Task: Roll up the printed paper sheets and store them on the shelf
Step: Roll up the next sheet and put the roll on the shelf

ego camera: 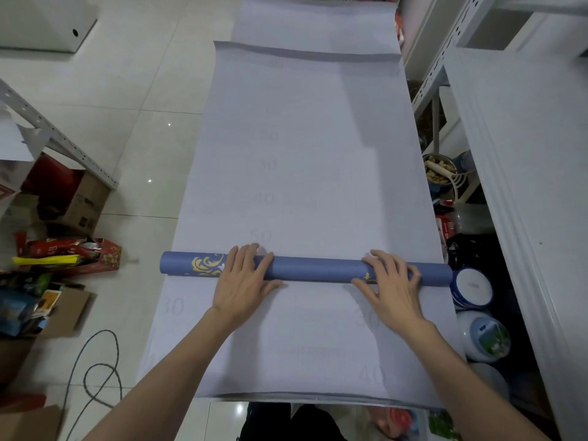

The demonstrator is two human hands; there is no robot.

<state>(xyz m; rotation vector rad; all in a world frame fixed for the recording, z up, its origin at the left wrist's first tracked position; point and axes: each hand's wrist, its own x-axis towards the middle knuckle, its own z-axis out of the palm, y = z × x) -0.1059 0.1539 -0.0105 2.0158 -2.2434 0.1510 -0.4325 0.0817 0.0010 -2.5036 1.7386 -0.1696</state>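
We are on the floor, mid-roll. The blue roll (313,271) lies crosswise on the white back of the printed sheet (302,148), its gold pattern showing near the left end. A long flat stretch of paper runs ahead of it, so by our reckoning there is plenty left to wind up.

Our left hand (245,278) lies over the roll left of centre. Our right hand (393,283) lies over it towards the right end. Both are spread wide with fingers draped across the top and thumbs down on the near side. They press the roll and do not clasp it.

To do this well, we want equal pressure from both palms and both hands moving forward together, so the tube tracks straight along the sheet. The left end juts a little past the paper's edge, which looks like a hint of skew. We would ease the hands outward and true up the ends before the layers telescope. Firm downward pressure should keep the winding tight, because a slack core will likely spring open once we lift it.

The right end sits just beside a white tub (471,286), which could snag it. More sheets lie underneath and beyond, and we should catch only the top one. The shelf (440,70) stands to the right, not yet needed.
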